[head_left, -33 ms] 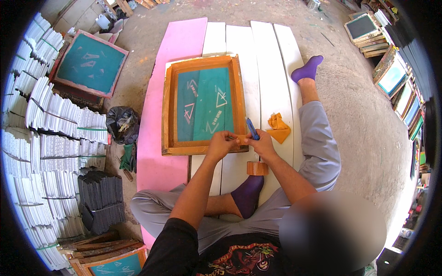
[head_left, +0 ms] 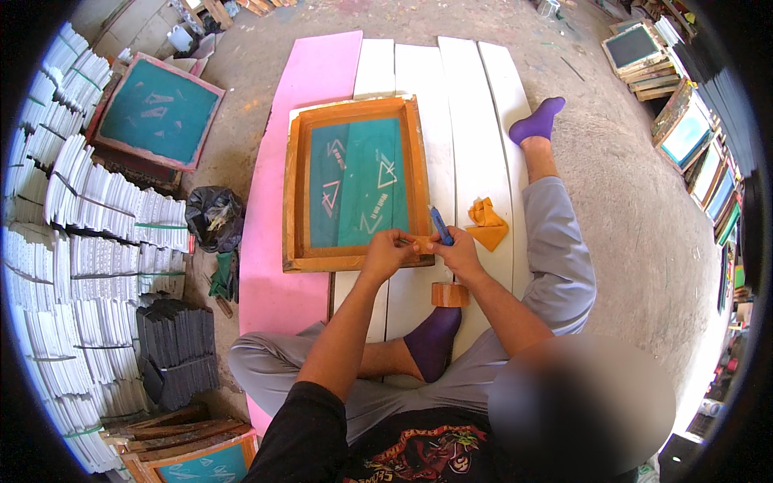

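Note:
Over the near right corner of a wooden screen-printing frame (head_left: 353,264) with green mesh, my two hands are close together. My left hand (head_left: 388,256) is closed, its fingertips pinching a short piece of brown tape (head_left: 418,241). My right hand (head_left: 460,254) is closed around a blue utility knife (head_left: 440,225), and its thumb and finger also meet the tape. Below my right hand a roll of brown tape (head_left: 449,295) stands against my purple-socked foot (head_left: 435,344). Right of the frame lies a crumpled orange-yellow cloth (head_left: 488,225).
The frame rests on white boards (head_left: 483,105) and a pink board (head_left: 314,72). Stacks of bundled white sheets (head_left: 113,201), a black plastic bag (head_left: 216,219) and another green screen (head_left: 161,109) stand left. More screens (head_left: 684,133) lean at far right.

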`<state>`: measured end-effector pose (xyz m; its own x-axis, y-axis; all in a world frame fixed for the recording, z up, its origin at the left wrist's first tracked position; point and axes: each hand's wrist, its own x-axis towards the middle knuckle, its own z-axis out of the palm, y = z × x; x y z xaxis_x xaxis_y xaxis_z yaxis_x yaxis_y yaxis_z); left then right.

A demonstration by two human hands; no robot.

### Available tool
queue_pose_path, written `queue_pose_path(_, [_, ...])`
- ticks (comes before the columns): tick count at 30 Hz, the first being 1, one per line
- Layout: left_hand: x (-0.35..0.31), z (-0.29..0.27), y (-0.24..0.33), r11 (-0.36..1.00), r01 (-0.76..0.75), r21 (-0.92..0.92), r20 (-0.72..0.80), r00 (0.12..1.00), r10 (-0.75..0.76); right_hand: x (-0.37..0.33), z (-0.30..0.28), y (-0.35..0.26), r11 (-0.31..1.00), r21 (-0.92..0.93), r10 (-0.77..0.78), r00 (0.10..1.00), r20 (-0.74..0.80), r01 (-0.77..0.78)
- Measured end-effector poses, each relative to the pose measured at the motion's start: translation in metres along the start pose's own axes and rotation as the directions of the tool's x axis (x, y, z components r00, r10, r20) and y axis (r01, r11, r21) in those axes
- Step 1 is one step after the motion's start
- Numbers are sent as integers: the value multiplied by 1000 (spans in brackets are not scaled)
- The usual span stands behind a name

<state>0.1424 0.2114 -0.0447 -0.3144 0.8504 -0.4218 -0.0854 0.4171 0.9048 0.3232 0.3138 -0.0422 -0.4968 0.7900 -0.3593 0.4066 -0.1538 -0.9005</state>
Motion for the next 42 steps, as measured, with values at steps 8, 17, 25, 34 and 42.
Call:
queue_pose_path(8, [-2, -1, -4, 994, -11, 106, -36, 999, 15, -5, 2, 1, 998, 60, 27, 1000, -6, -26])
queue_pose_path(17, [-14, -6, 8, 942, -4, 337, -24, 1000, 13, -12, 5, 7, 993, 89, 74, 997, 33, -77])
queue_pose_path(25, [-6, -10, 27, 818, 113, 564, 15, 989, -146, -8, 1, -11, 982, 147, 105, 991, 82, -116])
queue_pose_path(34, [-3, -9, 22, 839, 50, 542, 23, 997, -75, -11, 3, -14, 994, 93, 58, 996, 71, -64])
queue_pose_path(42, [-9, -2, 24, 686, -80, 723, 10, 994, 106, -4, 9, 11, 975, -212, 46, 994, -99, -66])
